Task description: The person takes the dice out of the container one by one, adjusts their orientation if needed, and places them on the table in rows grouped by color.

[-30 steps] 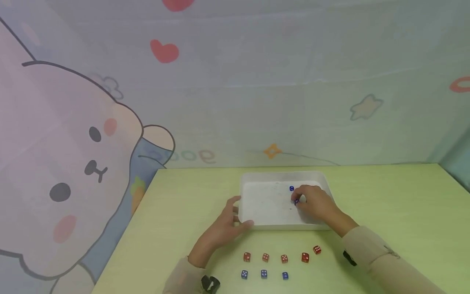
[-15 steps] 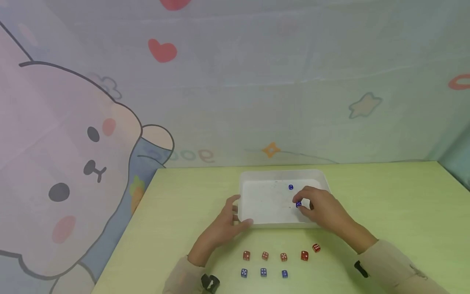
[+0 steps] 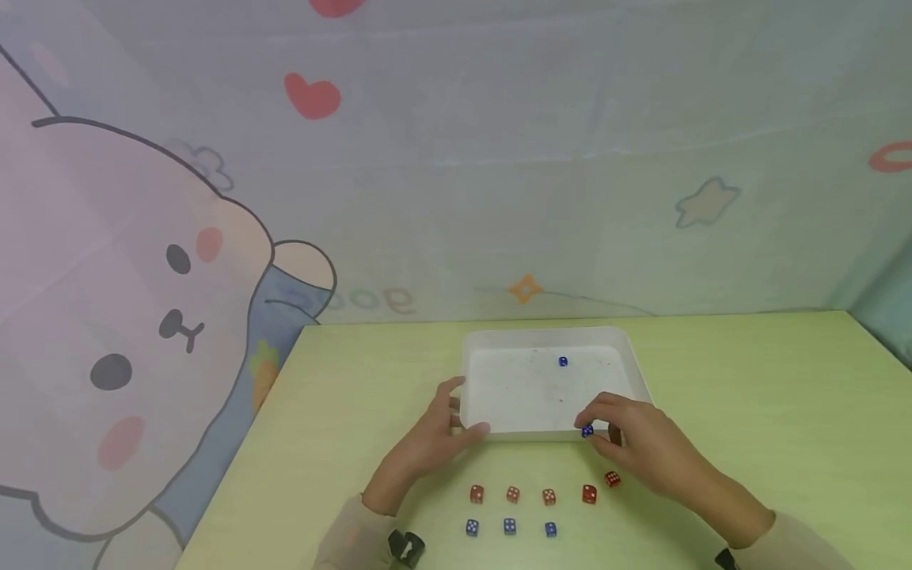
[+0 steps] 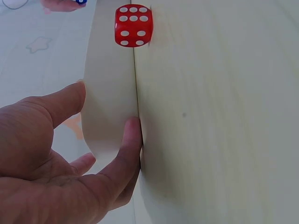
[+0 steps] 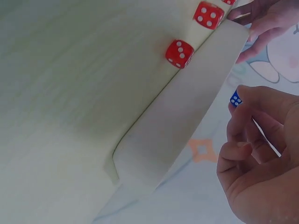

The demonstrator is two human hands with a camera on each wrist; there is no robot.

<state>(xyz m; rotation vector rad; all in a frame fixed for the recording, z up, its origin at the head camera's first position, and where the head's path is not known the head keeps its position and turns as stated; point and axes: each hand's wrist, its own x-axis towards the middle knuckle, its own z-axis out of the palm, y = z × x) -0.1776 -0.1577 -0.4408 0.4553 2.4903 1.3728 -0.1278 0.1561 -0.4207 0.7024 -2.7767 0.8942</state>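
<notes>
My right hand [image 3: 651, 443] pinches a blue die [image 3: 587, 431] between thumb and fingertips, at the front rim of a white rectangular tray [image 3: 527, 435]. In the right wrist view the pinched blue die [image 5: 236, 98] shows white pips, and the other fingers are curled. At the tray's left front corner, my left hand [image 3: 427, 443] holds the tray, its thumb at the front rim and fingers along the left side. Another blue die [image 3: 563, 361] lies inside the tray toward the back.
In front of the tray, several red dice [image 3: 549, 497] form a row, the rightmost die [image 3: 612, 479] set slightly farther back. Below them lies a row of three blue dice [image 3: 509, 526]. A printed cloth [image 3: 456, 198] hangs behind the light green table [image 3: 755, 396].
The right hand has moved toward the front, carrying the pinched blue die from the tray's middle to its front rim. The left hand stays at the tray's corner.
</notes>
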